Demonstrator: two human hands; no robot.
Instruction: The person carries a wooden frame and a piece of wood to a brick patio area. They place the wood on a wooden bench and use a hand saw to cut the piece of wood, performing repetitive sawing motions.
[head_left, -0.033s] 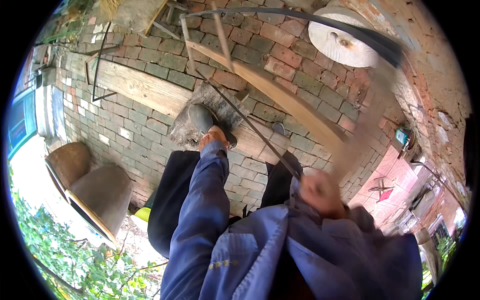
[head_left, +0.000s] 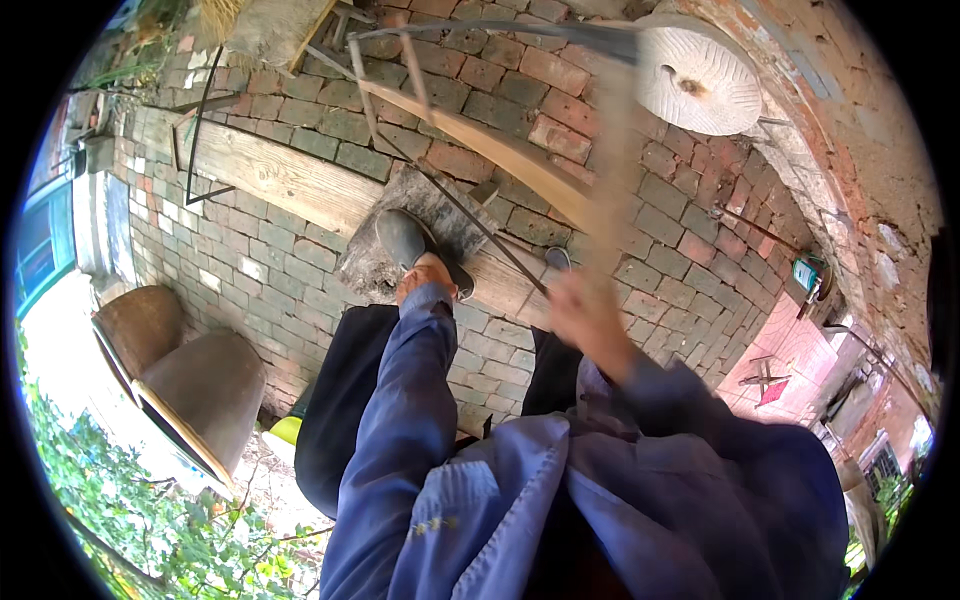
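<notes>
My right hand (head_left: 588,318) is closed round the near end of a frame saw, where the blurred wooden end piece (head_left: 612,165) meets the blade. The saw's thin dark blade (head_left: 470,215) slants across a rough grey wood block (head_left: 370,250); its wooden middle bar (head_left: 520,165) runs beyond it. My left foot, in a grey shoe (head_left: 402,238), stands on the block. My left hand (head_left: 418,282) is curled at the ankle beside this shoe, its fingers partly hidden. Under the block lies a long pale plank (head_left: 265,178). Whether the blade touches wood cannot be made out.
A round millstone (head_left: 695,82) lies at the far right by the wall. Brown clay pots (head_left: 205,395) stand at left above leafy plants (head_left: 130,510). A thin black metal frame (head_left: 192,150) rests over the plank. Brick paving (head_left: 320,110) covers the ground.
My right hand has moved forward and left, carrying the saw with it; the blade has slid farther left over the block. The left hand stays at the ankle.
</notes>
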